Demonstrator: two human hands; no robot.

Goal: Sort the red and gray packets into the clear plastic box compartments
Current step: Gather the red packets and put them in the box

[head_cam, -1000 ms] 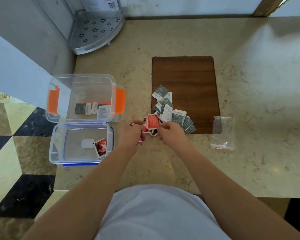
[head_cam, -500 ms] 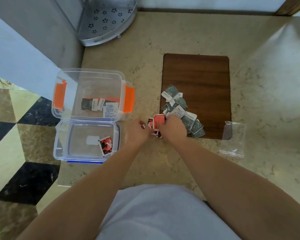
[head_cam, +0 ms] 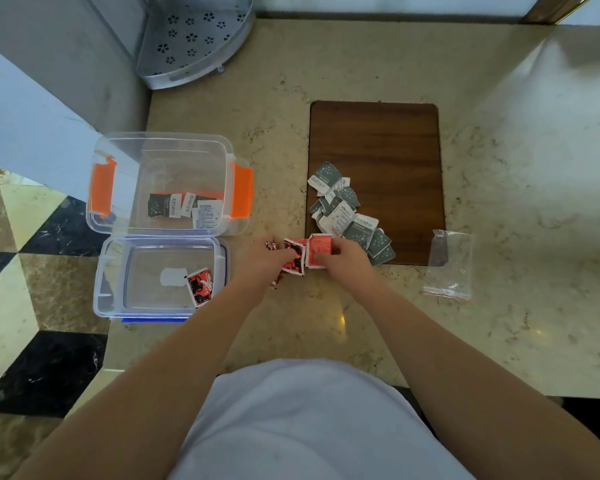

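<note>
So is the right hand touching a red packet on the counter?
Touching. The head view shows the right hand with its fingers lying over the edge of a red packet, no gap visible between them.

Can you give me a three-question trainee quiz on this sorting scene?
1. True or false: the box with orange latches holds gray packets.
2. Which container holds one red packet? A) the shallow blue-trimmed tray B) the zip bag C) the metal corner shelf
3. Fill in: the loose gray packets lie mostly on the brown ___.

Key: 1 true; 2 A; 3 board. Both hands, left and right, are on red packets at the counter.
</note>
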